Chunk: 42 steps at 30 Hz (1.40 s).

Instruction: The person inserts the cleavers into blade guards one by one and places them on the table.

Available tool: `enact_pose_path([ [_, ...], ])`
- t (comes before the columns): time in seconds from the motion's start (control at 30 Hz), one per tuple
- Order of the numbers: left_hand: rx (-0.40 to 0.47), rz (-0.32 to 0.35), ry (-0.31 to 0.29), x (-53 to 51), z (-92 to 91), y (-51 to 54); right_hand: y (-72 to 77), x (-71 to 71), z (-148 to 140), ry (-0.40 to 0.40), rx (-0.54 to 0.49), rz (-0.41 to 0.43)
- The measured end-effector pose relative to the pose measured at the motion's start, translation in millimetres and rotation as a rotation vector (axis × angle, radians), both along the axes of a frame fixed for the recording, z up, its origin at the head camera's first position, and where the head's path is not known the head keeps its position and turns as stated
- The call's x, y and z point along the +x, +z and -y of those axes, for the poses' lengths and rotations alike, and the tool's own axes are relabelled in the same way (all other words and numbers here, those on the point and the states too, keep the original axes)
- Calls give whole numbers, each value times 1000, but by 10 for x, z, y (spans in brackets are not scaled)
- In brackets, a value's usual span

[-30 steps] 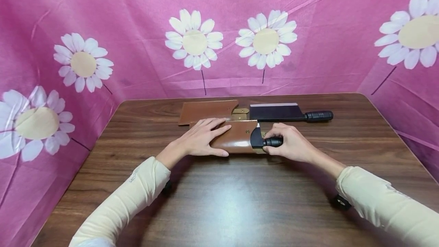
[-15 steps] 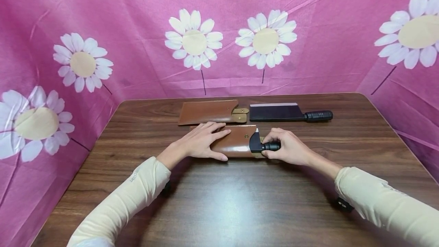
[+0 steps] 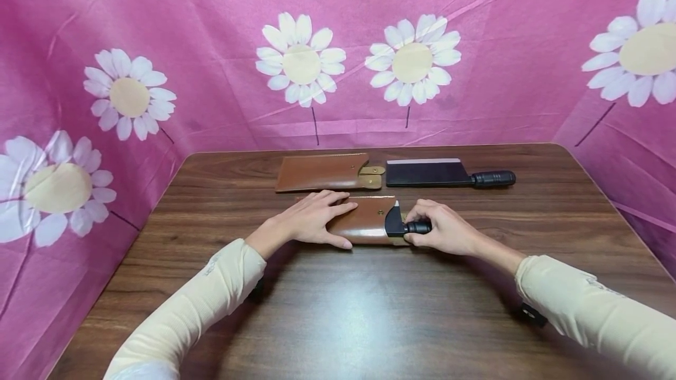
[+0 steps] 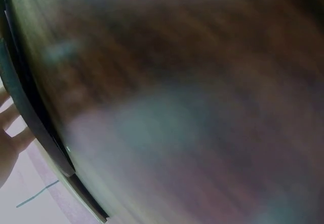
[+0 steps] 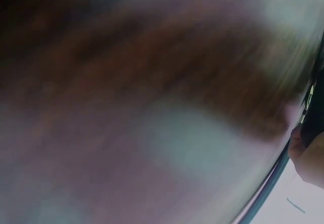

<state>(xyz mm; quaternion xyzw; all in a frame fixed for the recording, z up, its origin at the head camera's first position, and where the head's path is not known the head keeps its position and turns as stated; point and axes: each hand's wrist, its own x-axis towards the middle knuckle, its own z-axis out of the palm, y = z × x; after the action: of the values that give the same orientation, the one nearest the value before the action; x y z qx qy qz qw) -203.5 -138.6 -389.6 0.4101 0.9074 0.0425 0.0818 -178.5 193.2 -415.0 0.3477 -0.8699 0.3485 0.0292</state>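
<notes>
From where I stand, the black knife (image 3: 395,224) sits mostly inside the near brown sheath (image 3: 364,219), with only a dark piece of blade and the handle showing at its mouth. The person's right hand (image 3: 440,227) pinches that handle between thumb and fingers, hiding part of it and of the sheath's tan strap behind. The left hand (image 3: 317,219) lies across the sheath's other end with fingers spread, so that end is largely covered. Just behind, well within reach, lies a second brown sheath (image 3: 322,173), its straps (image 3: 371,177) pointing right, towards a black cleaver (image 3: 428,175) that lies apart from it, handle to the right. All of it rests on a dark wood-grained table (image 3: 369,321), glossy where light strikes it. A pink cloth (image 3: 211,28) printed with white daisies hangs around the back and sides, and cream sleeves (image 3: 192,301) cover both forearms. The wrist views are mostly blurred tabletop.
</notes>
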Motion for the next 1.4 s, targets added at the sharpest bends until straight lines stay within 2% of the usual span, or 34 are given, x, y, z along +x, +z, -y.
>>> enact_pose_path([
  [0.3,-35,5,9,15,-32,23,43,-14,21,-16,31,95],
  [0.43,-37,5,5,19,-33,20,66,-2,22,-25,52,107],
  [0.7,-45,-18,31,14,-37,41,121,-24,-12,20,86,141],
  [0.87,12,-66,30,-64,-28,85,174,-55,-76,17,65,177],
  [1.03,75,-134,38,-183,-8,136,261,-145,-199,-1,49,135],
  [1.23,125,-140,86,-353,22,138,353,-297,-444,-73,101,66],
  [1.4,146,-145,122,-507,63,118,446,-407,-637,-117,102,39],
])
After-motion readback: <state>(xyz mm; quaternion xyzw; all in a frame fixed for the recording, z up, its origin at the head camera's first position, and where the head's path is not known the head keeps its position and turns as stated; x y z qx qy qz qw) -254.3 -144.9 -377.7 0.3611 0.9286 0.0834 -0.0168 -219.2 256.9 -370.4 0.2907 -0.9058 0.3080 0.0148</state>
